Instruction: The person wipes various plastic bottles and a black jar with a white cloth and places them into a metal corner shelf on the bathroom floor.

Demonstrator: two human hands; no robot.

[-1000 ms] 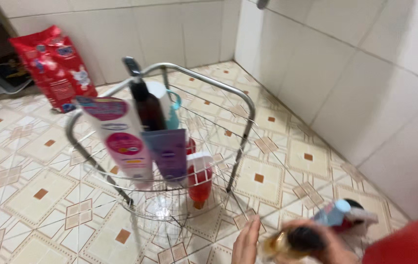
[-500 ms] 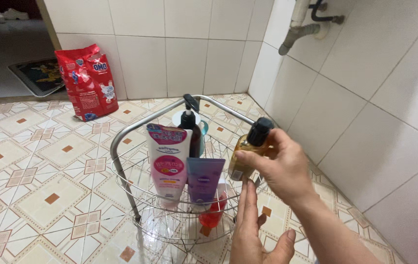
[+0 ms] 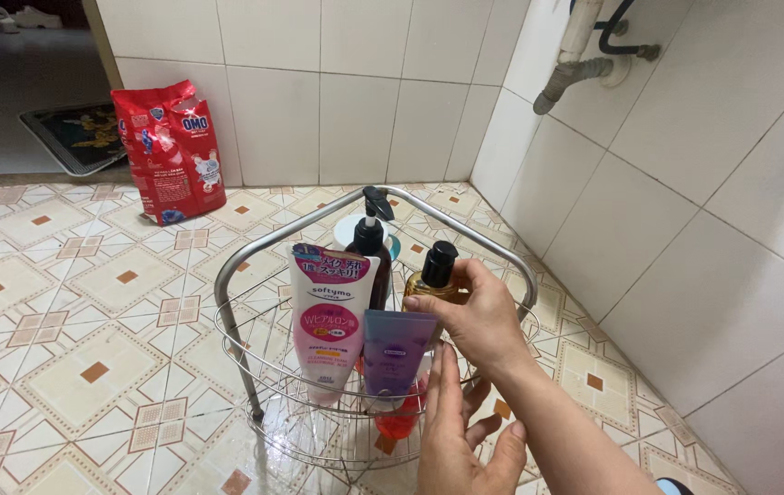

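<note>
**rackwatcher:** While I'm looking down through the head cam, my right hand (image 3: pixel 474 316) is wrapped around a small amber bottle (image 3: pixel 430 286) with a black cap (image 3: pixel 438 263), fingers curled shut on its body. The bottle sits in the upper tier of the wire corner rack (image 3: pixel 227 302), at about 3 o'clock from the purple tube (image 3: pixel 395 353) and just beside the dark pump bottle (image 3: pixel 370 249). My left hand (image 3: pixel 456 435) is flat and open at 6 o'clock below the rack, holding nothing, fingertips up near the rim.

**tilefloor_tom:** How's that bottle going to handle, you reckon?

**rackwatcher:** Looks like glass or hard clear plastic with an oily liquid inside, so my guess is rigid, a bit heavy for its size, and slick if any has run down the side. Could break on those patterned floor tiles (image 3: pixel 89 367). I'd grip the body low, not the cap, since I can't tell whether the cap is tight.

**tilefloor_tom:** Anything crowding it?

**rackwatcher:** The pink and white tube (image 3: pixel 329 316) stands at 9 o'clock from the purple one, both soft and squeezy by the look. A red bottle (image 3: pixel 398 417) sits on the lower tier. A red detergent bag (image 3: pixel 170 151) leans on the wall at 11 o'clock, well apart.
</note>
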